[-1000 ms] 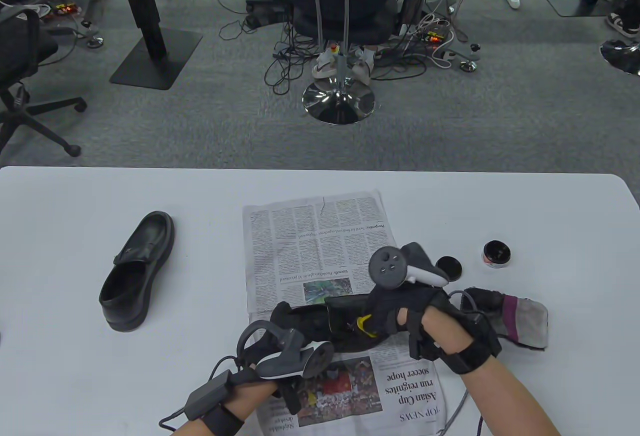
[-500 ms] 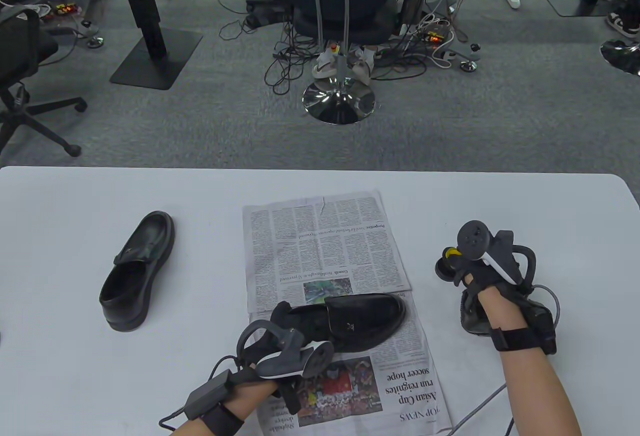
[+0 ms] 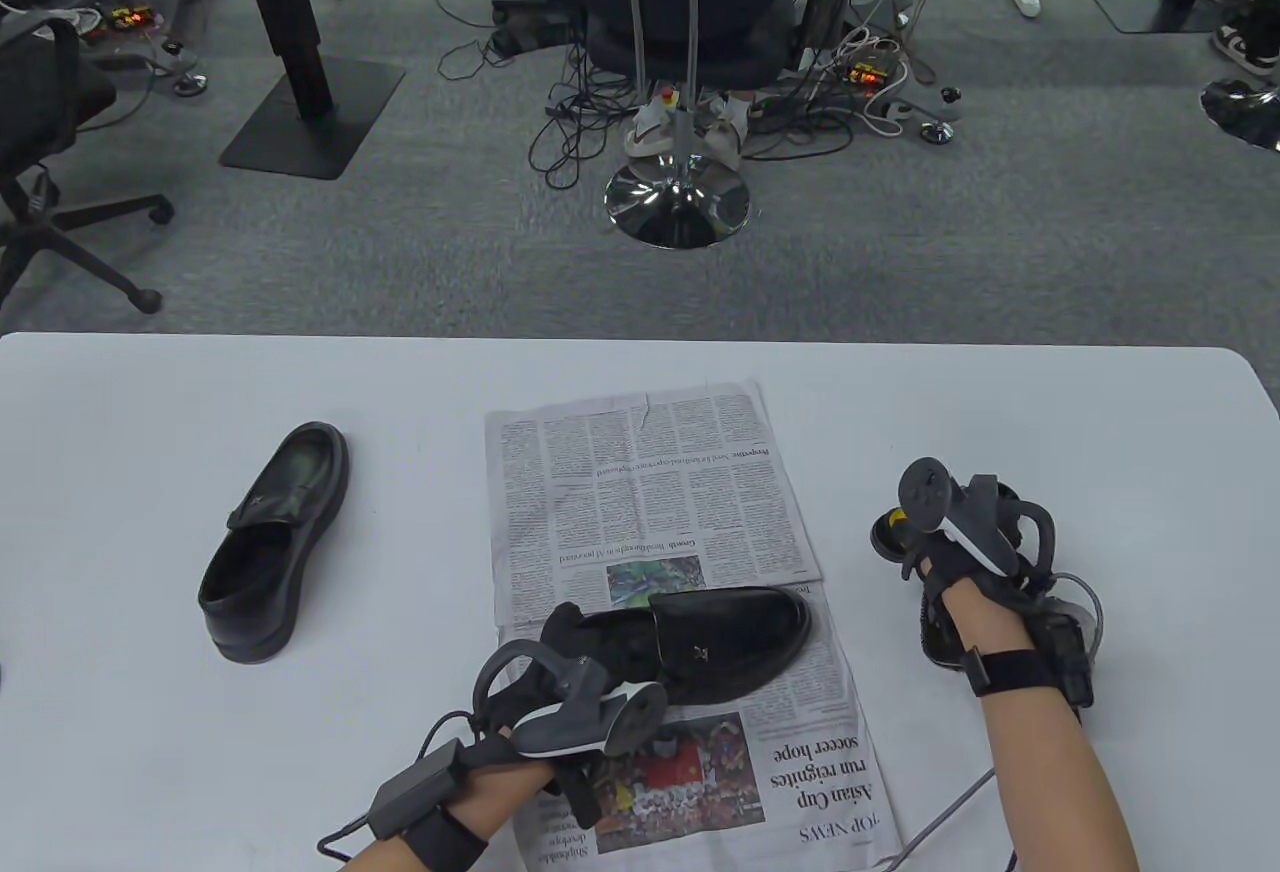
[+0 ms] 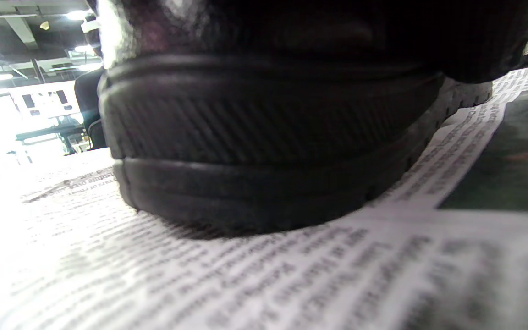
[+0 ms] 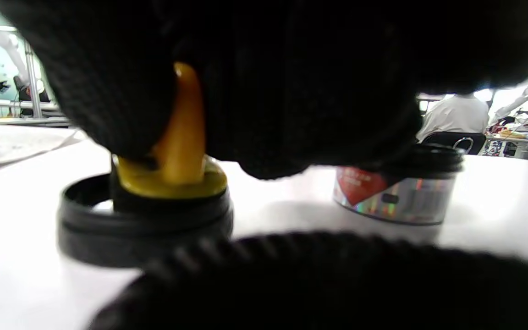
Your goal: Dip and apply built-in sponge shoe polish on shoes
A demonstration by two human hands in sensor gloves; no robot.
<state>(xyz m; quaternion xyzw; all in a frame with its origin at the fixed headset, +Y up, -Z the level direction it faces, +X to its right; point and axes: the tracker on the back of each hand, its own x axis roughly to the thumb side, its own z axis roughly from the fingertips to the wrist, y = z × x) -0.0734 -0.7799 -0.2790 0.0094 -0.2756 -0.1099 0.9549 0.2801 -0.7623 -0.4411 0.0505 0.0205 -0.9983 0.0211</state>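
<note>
A black loafer [image 3: 735, 632] lies on a newspaper [image 3: 640, 492], toe to the right. My left hand [image 3: 572, 647] grips its heel; the left wrist view shows the ribbed sole [image 4: 264, 151] close up on the paper. My right hand [image 3: 915, 537] pinches the yellow handle of the sponge applicator [image 5: 181, 151] and presses its sponge into a shallow black lid [image 5: 90, 233] on the table, to the right of the paper. The open polish tin [image 5: 394, 192] stands just beyond the lid; in the table view my right hand hides it.
A second black loafer [image 3: 270, 542] lies at the left of the white table [image 3: 150, 412]. A dark cloth [image 3: 940, 637] lies under my right wrist. Glove cables trail to the table's front edge.
My right hand left the shoe with the applicator, moved right to the lid, and has now set the sponge down into it. My left hand and the shoe have not moved.
</note>
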